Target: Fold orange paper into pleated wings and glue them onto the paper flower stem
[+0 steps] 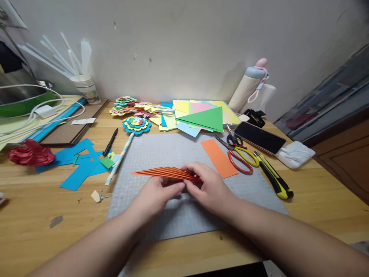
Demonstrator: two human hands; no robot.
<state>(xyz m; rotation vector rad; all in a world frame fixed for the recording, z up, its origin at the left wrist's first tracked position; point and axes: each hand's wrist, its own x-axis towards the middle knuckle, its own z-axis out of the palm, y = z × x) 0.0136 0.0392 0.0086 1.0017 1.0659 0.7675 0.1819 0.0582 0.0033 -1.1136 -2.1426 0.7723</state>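
A pleated piece of orange paper (164,173) is held between my two hands, just above the grey cutting mat (161,225). My left hand (157,194) grips its near edge, thumb pointing right. My right hand (206,186) pinches the right end, its fingers over the top of the folds. The paper's left end tapers to a point and sticks out past my left hand. Behind my right hand a flat orange paper strip (219,157) lies on the mat. Parts of the folds under my fingers are hidden.
Right of the mat lie red-and-yellow-handled scissors (240,161), a yellow-black utility knife (273,175) and a phone (259,137). Blue paper scraps (79,175), a black pen (110,142) and a paper flower (137,125) on a striped straw (119,159) lie left. Coloured sheets (204,117) are stacked behind.
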